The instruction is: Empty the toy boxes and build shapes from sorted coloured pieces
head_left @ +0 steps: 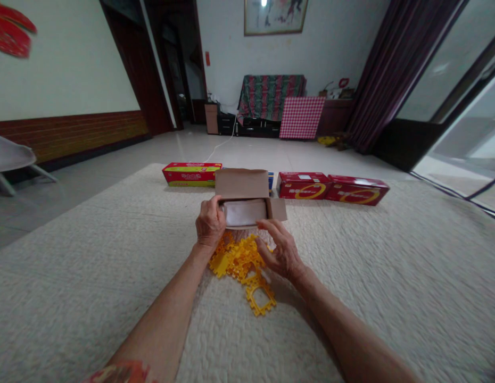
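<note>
An opened cardboard box (241,183) with raised flaps stands in the middle, a whitish flat surface showing inside it. My left hand (210,221) is closed around the box's left side. At the box's front right corner hovers my right hand (281,249), fingers apart and curved, with nothing visible in it. Its fingertips are near the front edge; whether they touch it I cannot tell. Below the box lies a heap of yellow plastic interlocking pieces (244,255), partly behind my right hand. One square frame piece (261,298) lies closest to me.
Behind the box, a red and yellow-green carton (192,174) stands left. Two red cartons (303,185) (358,190) stand right. A blue box (270,181) is mostly hidden. All rest on a cream quilted cover (112,255). A white chair (11,157) stands far left.
</note>
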### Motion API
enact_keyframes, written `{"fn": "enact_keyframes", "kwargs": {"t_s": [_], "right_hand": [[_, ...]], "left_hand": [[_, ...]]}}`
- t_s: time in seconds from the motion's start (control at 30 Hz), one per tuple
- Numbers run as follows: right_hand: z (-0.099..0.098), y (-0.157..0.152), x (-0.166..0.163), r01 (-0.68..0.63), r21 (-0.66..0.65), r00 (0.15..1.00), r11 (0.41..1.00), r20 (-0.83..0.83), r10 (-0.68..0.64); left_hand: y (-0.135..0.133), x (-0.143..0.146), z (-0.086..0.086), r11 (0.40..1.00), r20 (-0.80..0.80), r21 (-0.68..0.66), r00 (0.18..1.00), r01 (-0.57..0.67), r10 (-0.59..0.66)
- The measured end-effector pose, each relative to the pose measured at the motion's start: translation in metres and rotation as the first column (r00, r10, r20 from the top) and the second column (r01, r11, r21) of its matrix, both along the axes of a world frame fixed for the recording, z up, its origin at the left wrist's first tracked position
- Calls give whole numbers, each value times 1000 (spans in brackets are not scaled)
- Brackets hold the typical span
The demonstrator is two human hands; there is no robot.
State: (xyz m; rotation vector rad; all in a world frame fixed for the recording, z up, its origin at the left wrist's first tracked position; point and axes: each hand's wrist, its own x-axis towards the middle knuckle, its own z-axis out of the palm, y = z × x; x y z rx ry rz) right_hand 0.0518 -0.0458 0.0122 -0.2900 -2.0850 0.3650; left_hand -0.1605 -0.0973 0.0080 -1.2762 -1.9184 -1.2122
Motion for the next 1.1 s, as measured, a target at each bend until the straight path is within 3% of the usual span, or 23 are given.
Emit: {"fn": "enact_keyframes", "kwargs": {"t_s": [0.17, 0.3, 0.43, 0.6, 0.73, 0.93, 1.1], "right_hand": [[-2, 18, 0, 329, -26, 903, 944, -286, -322], [-10, 38, 2, 378, -222, 846, 899, -312, -433], [1, 29, 12, 267, -401, 878, 876, -274, -393], [38, -23, 27, 178, -370, 908, 912, -296, -298], [53, -66, 39, 146, -353, 918, 924, -300, -259], [55, -112, 54, 100, -407, 931, 908, -284, -230], [46, -145, 62, 136, -402, 959, 905, -176, -222]], "left_hand": [[1, 3, 4, 1000, -4, 17, 1000, -12, 12], [-1, 12, 13, 999, 5, 33, 1000, 14, -15], [-14, 25, 28, 999, 2, 18, 999, 45, -45], [-53, 39, 52, 997, -6, -41, 998, 59, -59], [-98, 48, 60, 994, 18, -81, 998, 68, -66], [-150, 65, 59, 976, 96, -212, 995, 45, -25], [-184, 73, 65, 907, 179, -420, 983, 47, 32]]}}
